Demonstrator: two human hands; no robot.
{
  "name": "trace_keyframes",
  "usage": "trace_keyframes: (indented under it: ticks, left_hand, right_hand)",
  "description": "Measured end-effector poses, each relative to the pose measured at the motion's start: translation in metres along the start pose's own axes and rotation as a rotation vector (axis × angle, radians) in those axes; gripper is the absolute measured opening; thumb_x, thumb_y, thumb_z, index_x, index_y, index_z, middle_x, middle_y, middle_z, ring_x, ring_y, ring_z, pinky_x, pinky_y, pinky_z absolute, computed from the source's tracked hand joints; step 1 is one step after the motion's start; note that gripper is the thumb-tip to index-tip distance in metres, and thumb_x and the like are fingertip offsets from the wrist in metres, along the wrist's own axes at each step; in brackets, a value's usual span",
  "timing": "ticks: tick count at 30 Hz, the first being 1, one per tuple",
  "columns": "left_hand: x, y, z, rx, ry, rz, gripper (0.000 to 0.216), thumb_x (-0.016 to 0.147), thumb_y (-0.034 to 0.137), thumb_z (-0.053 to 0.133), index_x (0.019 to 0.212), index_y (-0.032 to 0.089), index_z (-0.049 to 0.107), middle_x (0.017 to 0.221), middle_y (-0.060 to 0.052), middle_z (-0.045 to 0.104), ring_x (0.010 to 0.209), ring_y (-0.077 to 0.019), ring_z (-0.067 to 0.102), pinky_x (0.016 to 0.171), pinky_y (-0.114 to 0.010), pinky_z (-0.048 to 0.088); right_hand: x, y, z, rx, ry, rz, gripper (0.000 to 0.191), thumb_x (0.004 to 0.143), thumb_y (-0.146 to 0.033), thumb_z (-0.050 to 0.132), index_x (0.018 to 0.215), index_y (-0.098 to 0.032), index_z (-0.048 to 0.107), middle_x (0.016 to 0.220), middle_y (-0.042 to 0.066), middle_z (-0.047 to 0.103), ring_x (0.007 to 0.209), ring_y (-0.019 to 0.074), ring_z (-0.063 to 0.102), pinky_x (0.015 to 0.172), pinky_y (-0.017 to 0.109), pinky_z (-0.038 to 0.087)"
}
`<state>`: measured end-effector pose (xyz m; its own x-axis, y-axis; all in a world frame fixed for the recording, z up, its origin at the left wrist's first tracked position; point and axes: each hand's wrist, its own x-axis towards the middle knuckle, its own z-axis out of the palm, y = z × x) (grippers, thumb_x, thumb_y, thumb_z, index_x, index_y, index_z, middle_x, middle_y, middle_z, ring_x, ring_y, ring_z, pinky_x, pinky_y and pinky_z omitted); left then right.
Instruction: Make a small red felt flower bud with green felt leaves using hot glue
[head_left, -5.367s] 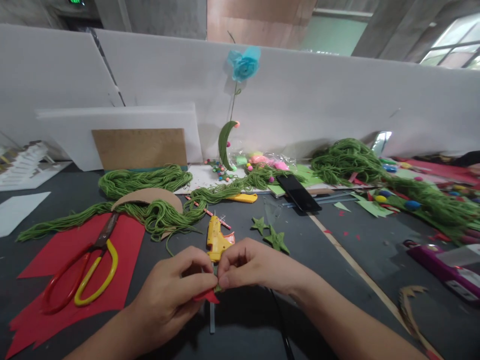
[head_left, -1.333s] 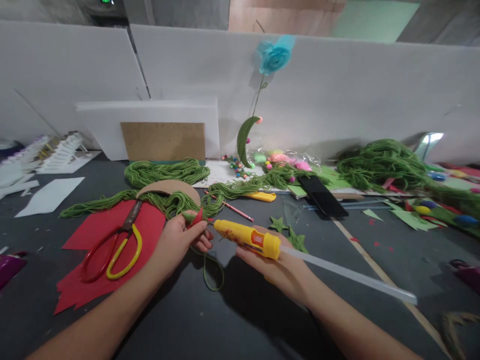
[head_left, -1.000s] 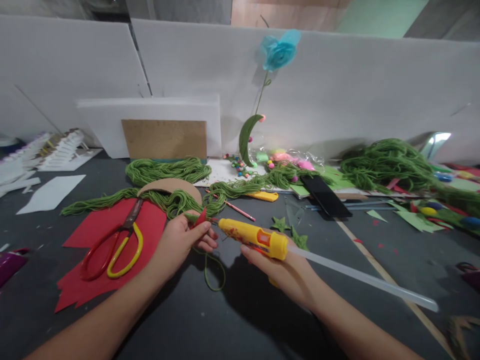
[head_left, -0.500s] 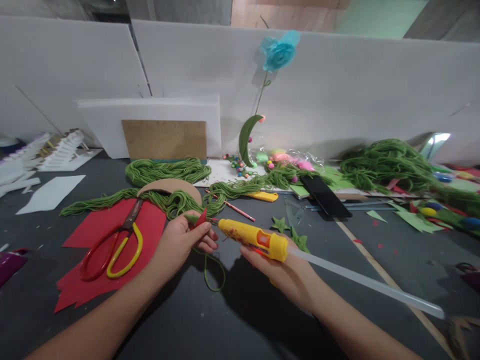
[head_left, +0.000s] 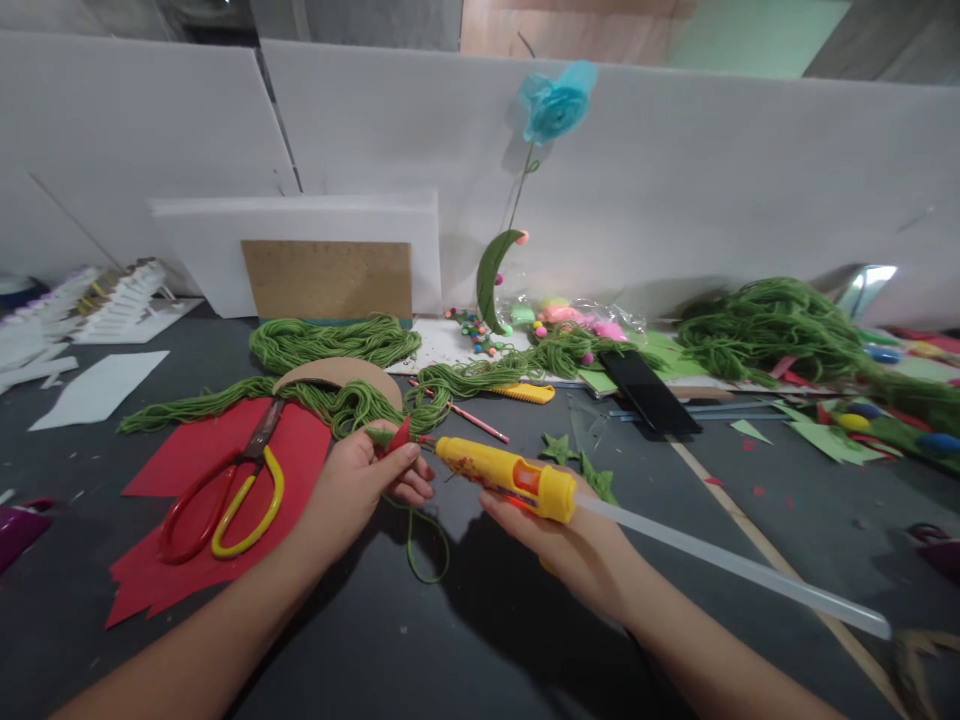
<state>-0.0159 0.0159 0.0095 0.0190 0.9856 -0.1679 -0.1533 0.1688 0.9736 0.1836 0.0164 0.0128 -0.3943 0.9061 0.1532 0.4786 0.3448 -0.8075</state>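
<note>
Left hand (head_left: pixel 360 490): thumb and forefinger pinched together on a small red piece (head_left: pixel 400 437), a pointed, flat scrap with a matte, paper-like face. It is held above the table, point upward. A thin green strand (head_left: pixel 424 545) comes from under the same fingers and hangs in a loop to the tabletop.

Right hand (head_left: pixel 570 545): fingers closed round the grip of a yellow glue gun (head_left: pixel 502 478), smooth plastic, lying nearly level. Its nozzle points left and ends just beside the red piece; contact cannot be judged. A long, clear glue stick (head_left: pixel 720 565) projects from the rear of the gun toward the right.

Beyond the left hand, scissors (head_left: pixel 225 490) with red and yellow loops lie on a jagged red sheet (head_left: pixel 180 585). Green yarn bundles (head_left: pixel 334 340) drape over a brown cardboard crescent (head_left: pixel 337 372). Green felt stars (head_left: pixel 559 448) lie just behind the gun. The table (head_left: pixel 480 650) is dark grey and matte.
</note>
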Motion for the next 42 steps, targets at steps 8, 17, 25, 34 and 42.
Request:
trace_keyframes:
  ticks: [8,17,25,34,42]
  left_hand:
    - [-0.001,0.002,0.001,-0.021,0.004,-0.013,0.020,0.069,0.028,0.068,0.068,0.015,0.054,0.058,-0.002,0.067,0.048,-0.0132,0.062,0.051,-0.024,0.051]
    - [-0.001,0.002,-0.001,-0.065,-0.025,-0.035,0.018,0.073,0.027,0.065,0.066,0.011,0.059,0.057,-0.003,0.067,0.048,-0.0117,0.062,0.049,-0.020,0.050]
    - [0.007,0.000,-0.010,-0.117,0.038,-0.051,0.020,0.078,0.022,0.060,0.064,0.009,0.064,0.059,-0.002,0.067,0.052,-0.0069,0.062,0.049,-0.013,0.049]
    - [-0.009,0.009,0.001,-0.131,-0.079,-0.134,0.020,0.078,0.023,0.060,0.064,0.008,0.064,0.054,-0.005,0.066,0.047,-0.0080,0.060,0.045,-0.014,0.048]
    - [-0.023,0.000,0.018,-0.016,-0.100,0.001,0.014,0.077,0.028,0.060,0.074,0.015,0.056,0.059,0.001,0.064,0.045,-0.0094,0.057,0.044,-0.019,0.045]
  right_hand:
    - [0.002,-0.001,0.000,-0.029,-0.018,0.032,0.026,0.080,-0.036,0.055,0.093,-0.019,0.068,0.083,0.004,0.069,0.074,0.0227,0.064,0.067,0.034,0.053]
    - [0.009,0.001,-0.006,-0.181,0.016,-0.041,0.017,0.080,-0.033,0.049,0.074,-0.021,0.060,0.068,0.003,0.060,0.062,0.0193,0.057,0.060,0.031,0.045]
    - [0.020,0.010,-0.014,-0.590,-0.114,-0.094,0.011,0.067,-0.012,0.049,0.077,-0.018,0.047,0.082,0.004,0.052,0.071,0.0163,0.049,0.063,0.027,0.038]
    - [0.023,0.029,-0.014,-0.649,-0.099,-0.069,0.051,0.067,-0.012,0.052,0.118,-0.012,0.047,0.114,0.017,0.051,0.104,0.0307,0.047,0.088,0.047,0.035]
    - [0.000,-0.016,0.025,0.776,-0.226,0.115,0.053,0.075,-0.021,0.056,0.121,-0.026,0.031,0.109,0.006,0.051,0.100,0.0160,0.054,0.084,0.033,0.044]
